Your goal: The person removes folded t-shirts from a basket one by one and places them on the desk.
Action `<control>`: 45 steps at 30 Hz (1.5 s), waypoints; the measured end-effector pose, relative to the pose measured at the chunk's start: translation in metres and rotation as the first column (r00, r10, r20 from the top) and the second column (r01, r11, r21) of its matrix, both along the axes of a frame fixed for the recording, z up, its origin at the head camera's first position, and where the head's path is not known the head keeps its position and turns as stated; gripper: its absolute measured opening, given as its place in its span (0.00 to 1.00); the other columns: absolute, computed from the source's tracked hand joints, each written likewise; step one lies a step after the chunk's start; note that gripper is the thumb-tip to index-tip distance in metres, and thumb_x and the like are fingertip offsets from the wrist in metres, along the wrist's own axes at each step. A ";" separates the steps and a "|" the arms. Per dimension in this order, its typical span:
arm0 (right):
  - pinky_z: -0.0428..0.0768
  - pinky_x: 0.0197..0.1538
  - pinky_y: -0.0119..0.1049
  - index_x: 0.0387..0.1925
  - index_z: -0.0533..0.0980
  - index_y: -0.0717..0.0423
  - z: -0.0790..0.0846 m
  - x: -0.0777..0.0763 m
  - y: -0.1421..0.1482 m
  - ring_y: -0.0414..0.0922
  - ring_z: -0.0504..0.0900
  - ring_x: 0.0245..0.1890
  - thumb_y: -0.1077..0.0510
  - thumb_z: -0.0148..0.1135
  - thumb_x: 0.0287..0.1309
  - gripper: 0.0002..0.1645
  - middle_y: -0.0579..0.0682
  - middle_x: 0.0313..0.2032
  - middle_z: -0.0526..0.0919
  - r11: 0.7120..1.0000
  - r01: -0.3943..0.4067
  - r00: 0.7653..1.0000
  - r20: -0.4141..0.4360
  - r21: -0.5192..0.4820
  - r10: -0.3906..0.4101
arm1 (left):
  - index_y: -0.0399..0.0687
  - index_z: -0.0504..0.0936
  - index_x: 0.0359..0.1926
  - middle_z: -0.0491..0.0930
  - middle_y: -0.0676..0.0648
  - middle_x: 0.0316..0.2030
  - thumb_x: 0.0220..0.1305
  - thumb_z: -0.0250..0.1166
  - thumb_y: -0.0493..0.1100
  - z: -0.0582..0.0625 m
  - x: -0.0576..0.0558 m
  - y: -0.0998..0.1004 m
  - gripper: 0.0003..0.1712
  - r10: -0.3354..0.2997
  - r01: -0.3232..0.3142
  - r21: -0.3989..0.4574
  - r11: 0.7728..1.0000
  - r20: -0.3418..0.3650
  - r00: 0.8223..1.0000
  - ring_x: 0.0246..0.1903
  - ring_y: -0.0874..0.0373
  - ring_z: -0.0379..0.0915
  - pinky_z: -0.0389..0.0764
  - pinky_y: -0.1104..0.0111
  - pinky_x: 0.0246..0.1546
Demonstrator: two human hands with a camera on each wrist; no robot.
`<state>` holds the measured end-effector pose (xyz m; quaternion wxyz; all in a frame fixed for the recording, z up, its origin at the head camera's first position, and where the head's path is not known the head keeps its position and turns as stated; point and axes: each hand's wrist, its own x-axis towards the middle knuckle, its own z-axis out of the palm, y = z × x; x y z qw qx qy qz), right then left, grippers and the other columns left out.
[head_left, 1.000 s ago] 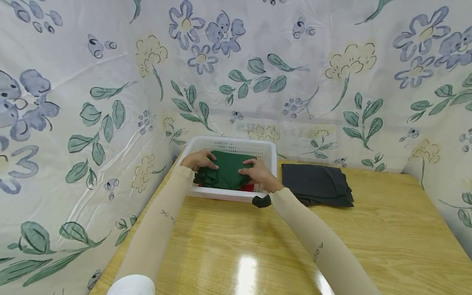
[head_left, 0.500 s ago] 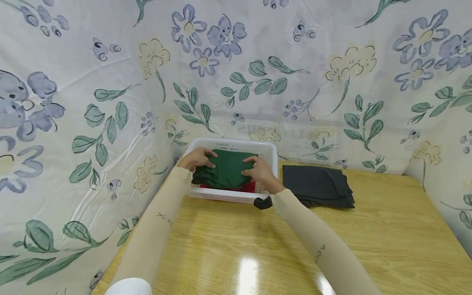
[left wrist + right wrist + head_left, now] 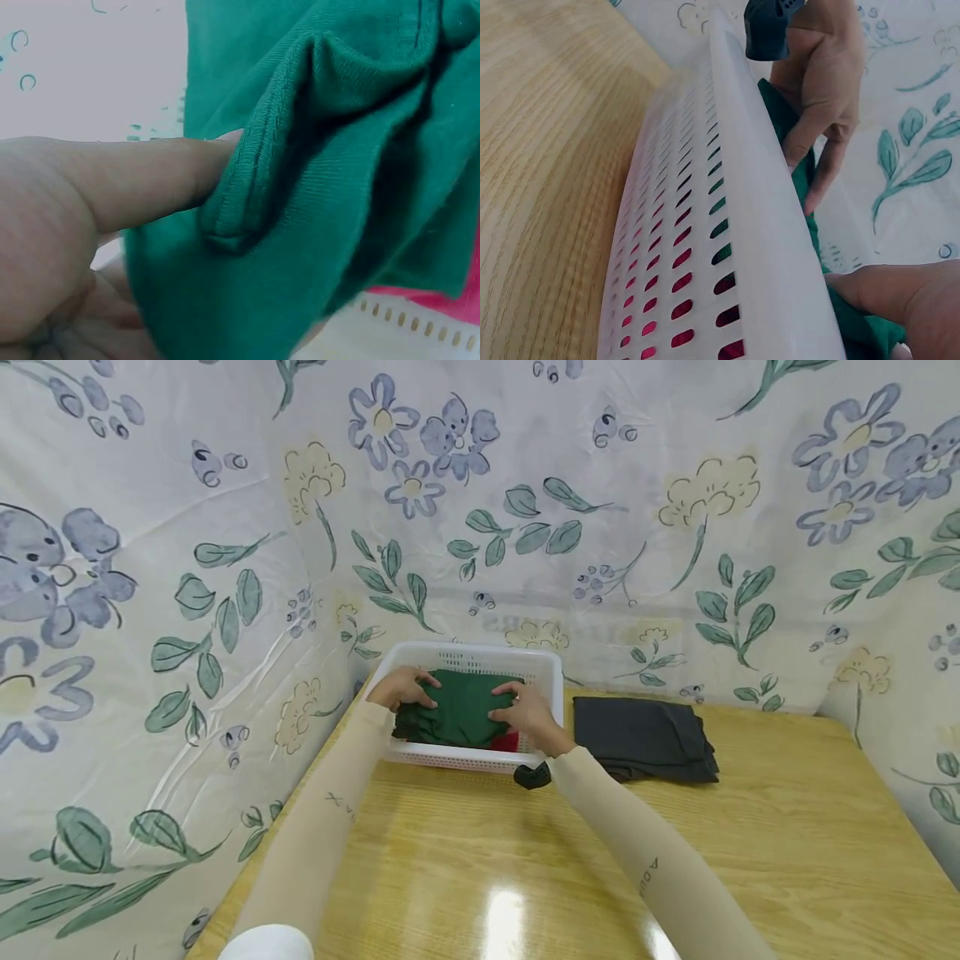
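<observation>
A folded green garment (image 3: 468,706) with stitched hems lies in a white perforated plastic basket (image 3: 450,755), on top of some red cloth (image 3: 506,742). My left hand (image 3: 405,687) grips its left side; in the left wrist view the thumb lies over the green fabric (image 3: 300,225) and the fingers pass partly beneath it. At the right edge, my right hand (image 3: 527,710) holds the garment between thumb and fingers. The right wrist view shows the right thumb (image 3: 885,292) against the cloth just inside the rim, while the other right fingers are mostly hidden.
Folded dark grey cloth (image 3: 641,737) lies on the wooden table (image 3: 450,843), just right of the basket. Flower-printed sheeting (image 3: 585,527) hangs behind and along the left side. A black wrist camera (image 3: 532,775) sits by the basket's front right corner.
Half a second ago the green garment was raised slightly at the back; it now lies a little lower and nearer the basket's front, covering more of the red cloth. Both hands stayed at its sides.
</observation>
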<state>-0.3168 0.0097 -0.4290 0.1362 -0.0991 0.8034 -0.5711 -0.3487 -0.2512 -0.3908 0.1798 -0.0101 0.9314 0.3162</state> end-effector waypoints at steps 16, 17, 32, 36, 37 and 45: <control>0.84 0.49 0.51 0.61 0.78 0.54 -0.003 0.002 -0.001 0.58 0.77 0.62 0.64 0.70 0.64 0.24 0.65 0.72 0.67 0.999 0.001 1.000 -0.013 0.035 -0.001 | 0.40 0.74 0.66 0.63 0.31 0.69 0.66 0.73 0.45 -0.002 0.001 0.001 0.31 -0.029 0.027 0.027 0.999 0.081 0.996 0.50 0.44 0.69 0.77 0.57 0.36; 0.84 0.48 0.50 0.61 0.78 0.54 -0.004 0.002 -0.001 0.57 0.76 0.63 0.64 0.70 0.64 0.24 0.65 0.72 0.67 0.999 0.003 1.000 -0.014 0.033 -0.003 | 0.40 0.74 0.66 0.63 0.32 0.70 0.66 0.73 0.44 -0.002 0.001 0.001 0.31 -0.030 0.028 0.038 0.999 0.075 0.997 0.48 0.45 0.68 0.74 0.59 0.34; 0.83 0.47 0.57 0.58 0.79 0.54 0.004 0.004 0.013 0.48 0.80 0.34 0.57 0.69 0.68 0.19 0.61 0.55 0.78 1.000 0.017 0.992 -0.122 0.004 -0.016 | 0.43 0.77 0.68 0.58 0.32 0.75 0.67 0.72 0.42 0.008 0.016 -0.002 0.30 -0.045 0.059 0.139 0.988 -0.098 0.994 0.69 0.39 0.62 0.74 0.55 0.61; 0.81 0.48 0.59 0.57 0.80 0.53 0.010 0.003 0.019 0.50 0.80 0.35 0.57 0.70 0.66 0.18 0.61 0.53 0.80 1.000 0.019 0.989 -0.146 0.004 -0.018 | 0.47 0.78 0.69 0.58 0.34 0.75 0.67 0.72 0.42 0.010 0.016 -0.004 0.30 -0.006 0.023 0.192 0.981 -0.092 0.996 0.32 0.52 0.63 0.68 0.65 0.32; 0.81 0.50 0.60 0.57 0.80 0.54 0.012 0.003 0.020 0.51 0.80 0.39 0.57 0.70 0.66 0.19 0.62 0.55 0.79 1.000 0.015 0.989 -0.145 -0.005 -0.015 | 0.48 0.77 0.69 0.58 0.35 0.76 0.67 0.72 0.42 0.010 0.016 -0.004 0.31 0.005 0.014 0.208 0.978 -0.088 0.996 0.31 0.55 0.58 0.64 0.65 0.30; 0.81 0.54 0.58 0.59 0.79 0.53 0.016 0.001 0.036 0.56 0.81 0.55 0.60 0.70 0.67 0.20 0.62 0.65 0.74 0.998 -0.010 0.994 -0.113 -0.059 0.003 | 0.46 0.78 0.69 0.57 0.37 0.77 0.67 0.72 0.42 0.015 0.020 0.004 0.31 -0.002 0.036 0.261 0.965 -0.130 0.991 0.70 0.40 0.60 0.73 0.55 0.61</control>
